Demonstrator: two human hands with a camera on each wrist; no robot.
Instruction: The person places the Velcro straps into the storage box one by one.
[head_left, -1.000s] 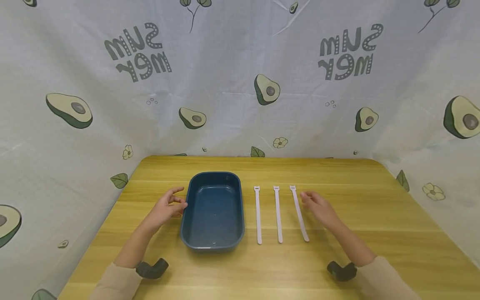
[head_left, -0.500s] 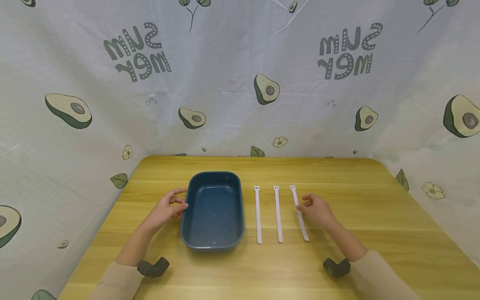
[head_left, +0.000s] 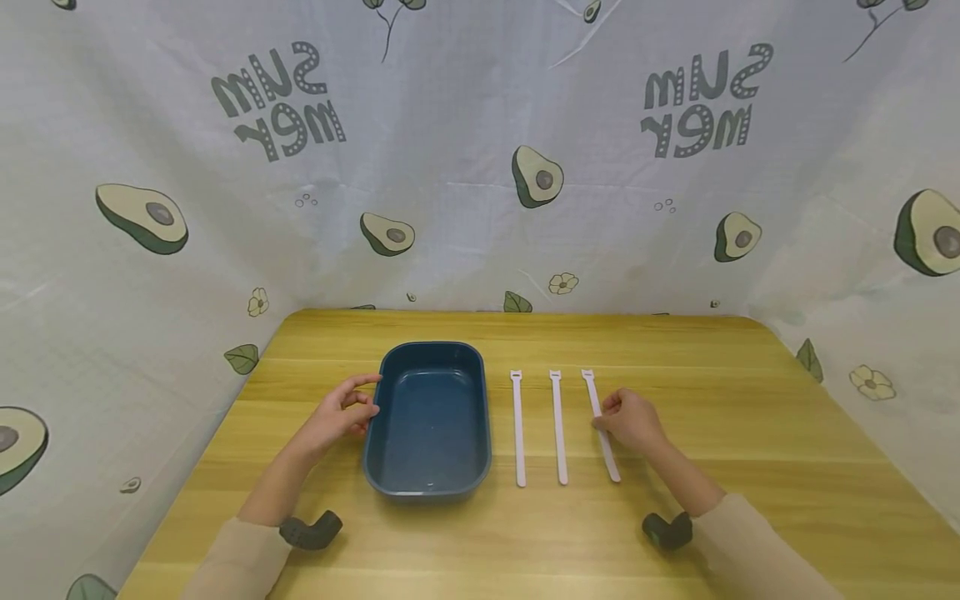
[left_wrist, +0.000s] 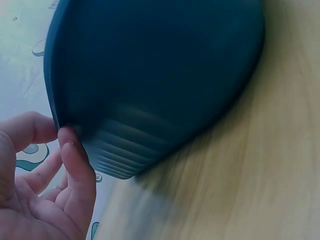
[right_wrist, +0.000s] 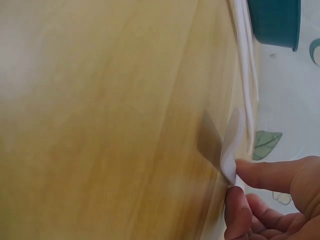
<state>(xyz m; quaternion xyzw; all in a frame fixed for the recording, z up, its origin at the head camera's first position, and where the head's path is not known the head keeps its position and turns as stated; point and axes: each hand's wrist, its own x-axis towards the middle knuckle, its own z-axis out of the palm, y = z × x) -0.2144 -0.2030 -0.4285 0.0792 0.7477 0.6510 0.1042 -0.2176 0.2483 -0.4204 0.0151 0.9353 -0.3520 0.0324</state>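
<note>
A deep blue rectangular tray (head_left: pixel 427 437) stands on the table. At its left rim my left hand (head_left: pixel 337 414) has thumb and finger; in the left wrist view the fingertips meet at the rim of the tray (left_wrist: pixel 160 60) and pinch it. Three white cable straps with slotted heads lie to the right: a left strap (head_left: pixel 519 433), a middle strap (head_left: pixel 559 433) and a slightly slanted right strap (head_left: pixel 608 458). My right hand (head_left: pixel 632 423) pinches the right strap near its middle. The right wrist view shows this strap (right_wrist: pixel 231 142) bent up between thumb and finger.
The wooden table (head_left: pixel 750 417) extends to both sides. Behind it hangs a pale cloth (head_left: pixel 450 100) with avocado prints. Dark curved pieces, a left one (head_left: pixel 311 531) and a right one (head_left: pixel 667 532), sit at the wrists.
My right hand has come down and left from beside the right strap, and now pinches it. The left index finger has moved slightly right to the tray rim. The tray stays put.
</note>
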